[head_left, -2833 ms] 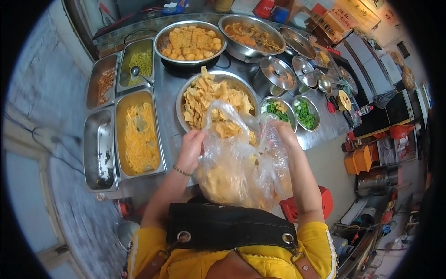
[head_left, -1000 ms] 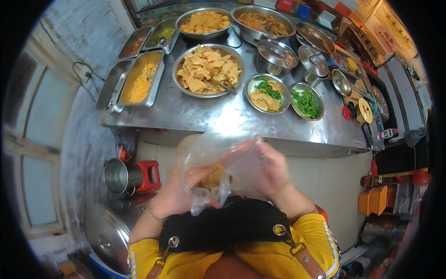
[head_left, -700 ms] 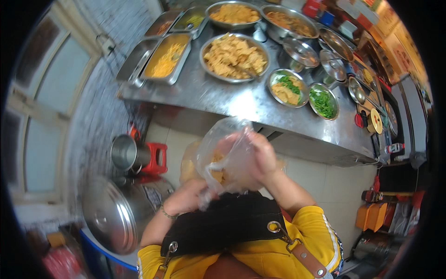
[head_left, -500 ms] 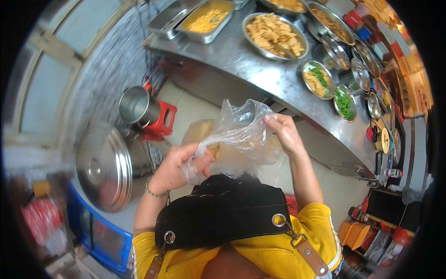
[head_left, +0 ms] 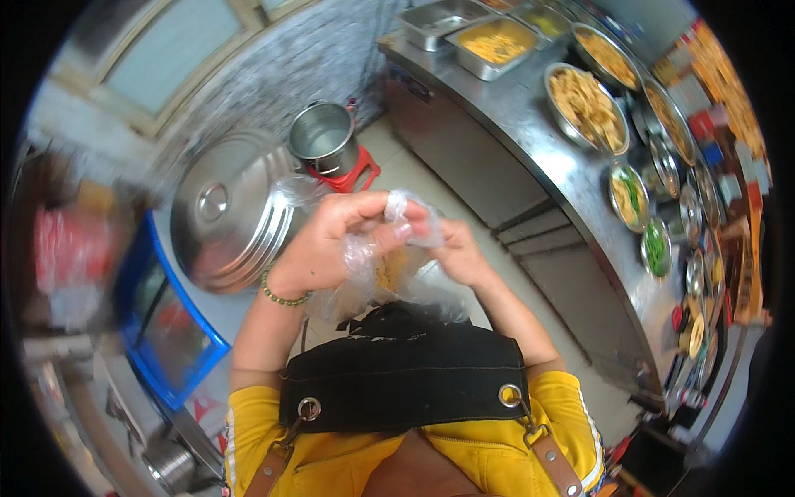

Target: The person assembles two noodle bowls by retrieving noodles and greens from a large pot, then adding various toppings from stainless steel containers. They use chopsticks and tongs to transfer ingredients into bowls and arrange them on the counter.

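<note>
A clear plastic bag [head_left: 362, 294] hangs in front of my black apron [head_left: 406, 377], with yellowish-brown contents that I cannot make out showing through it. My left hand [head_left: 335, 240], with a green bead bracelet at the wrist, is closed around the bag's gathered neck. Close beside it, my right hand [head_left: 451, 248] pinches the twisted upper part of the plastic. The fingertips of both hands nearly meet there, and some of the right fingers are hidden behind the film.
A large lidded pot [head_left: 224, 207] stands at my left, near a blue-framed case [head_left: 170, 315]. Ahead, a steel pot [head_left: 323, 141] rests on a red stool [head_left: 352, 174]. Along the right runs a steel counter [head_left: 530, 116] bearing trays and bowls of food, among them chopped greens [head_left: 656, 248].
The bag's mouth, spread wide before, is now gathered and twisted. My right hand has come in beside the left. The view has turned, so the counter sits farther right.
</note>
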`<state>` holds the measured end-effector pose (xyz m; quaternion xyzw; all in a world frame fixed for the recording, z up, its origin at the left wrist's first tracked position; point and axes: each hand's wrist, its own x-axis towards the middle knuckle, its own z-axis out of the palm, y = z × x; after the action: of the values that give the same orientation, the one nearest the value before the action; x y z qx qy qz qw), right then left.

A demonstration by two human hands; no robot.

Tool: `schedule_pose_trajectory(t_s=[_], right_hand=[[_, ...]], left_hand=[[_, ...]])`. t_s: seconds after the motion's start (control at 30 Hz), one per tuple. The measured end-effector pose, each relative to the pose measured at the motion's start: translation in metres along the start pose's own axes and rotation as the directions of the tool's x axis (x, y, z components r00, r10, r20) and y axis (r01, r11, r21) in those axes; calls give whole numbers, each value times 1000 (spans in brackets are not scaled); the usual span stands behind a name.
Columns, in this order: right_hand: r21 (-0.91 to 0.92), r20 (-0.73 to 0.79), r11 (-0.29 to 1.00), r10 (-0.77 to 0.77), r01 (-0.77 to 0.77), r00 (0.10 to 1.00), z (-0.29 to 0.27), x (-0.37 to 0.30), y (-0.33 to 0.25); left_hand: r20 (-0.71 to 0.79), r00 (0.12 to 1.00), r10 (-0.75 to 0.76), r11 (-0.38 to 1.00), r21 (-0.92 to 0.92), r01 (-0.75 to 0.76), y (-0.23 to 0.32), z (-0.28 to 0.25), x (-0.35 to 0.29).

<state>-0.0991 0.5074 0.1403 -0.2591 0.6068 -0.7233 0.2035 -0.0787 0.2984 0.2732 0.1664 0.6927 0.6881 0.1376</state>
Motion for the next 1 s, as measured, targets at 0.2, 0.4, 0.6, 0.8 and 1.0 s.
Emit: schedule_pose_trajectory(t_s=[0.2,0.4,0.6,0.8,1.0], right_hand=[[-74,-127,951,289,-300,949,18,43,-50],[-635,489,772,377,24,787,47,53,-83],[-590,501,807,354,13,790,17,38,-108],[-248,170,949,-153,193,973,20,31,-31],[-182,252,923,376,-338,892,-33,31,-66]], left_hand=[[-163,981,105,958,281,-56,27,-3,-42],[-83,995,62,997,58,-58,24,16,-2],[-207,974,96,993,87,-79,13,29,18],[-201,971,126,991,-16,-132,-13,69,44],[-273,920,280,729,684,-18,-45,44,32]])
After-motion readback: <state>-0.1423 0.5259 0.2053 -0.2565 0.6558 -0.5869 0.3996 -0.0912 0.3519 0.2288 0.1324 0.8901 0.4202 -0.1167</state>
